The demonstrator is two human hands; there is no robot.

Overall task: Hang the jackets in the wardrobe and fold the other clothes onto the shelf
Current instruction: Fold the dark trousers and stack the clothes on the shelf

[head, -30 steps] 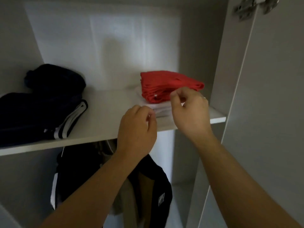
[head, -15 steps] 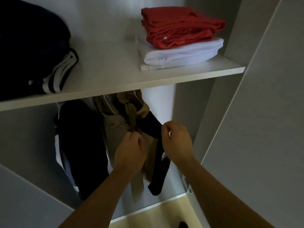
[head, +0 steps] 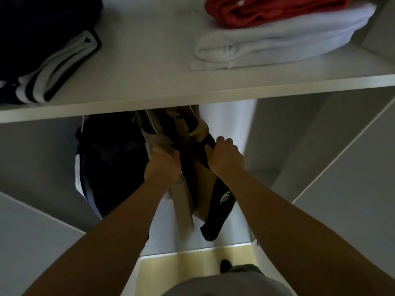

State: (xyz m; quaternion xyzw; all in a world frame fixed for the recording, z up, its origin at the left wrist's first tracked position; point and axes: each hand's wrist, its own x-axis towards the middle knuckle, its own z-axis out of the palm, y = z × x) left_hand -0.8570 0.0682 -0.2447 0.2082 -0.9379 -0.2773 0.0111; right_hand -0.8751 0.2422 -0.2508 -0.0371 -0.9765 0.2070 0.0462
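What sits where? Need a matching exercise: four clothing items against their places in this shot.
Items:
1. red top
2. white top
3. navy striped garment
4. beige and black jacket

Places:
A. hanging under the shelf, gripped by the left hand and right hand
B. left end of the shelf
C. right end, directly on the shelf
D. on top of another folded piece

Pairs: 1-D, 2-C, 3-B, 4-A.

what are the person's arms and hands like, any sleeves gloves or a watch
No sleeves show: the left forearm and right forearm are bare to the frame's edge. The left hand and right hand wear no gloves, and neither wrist has a watch or band. A ring cannot be told in this dim light.
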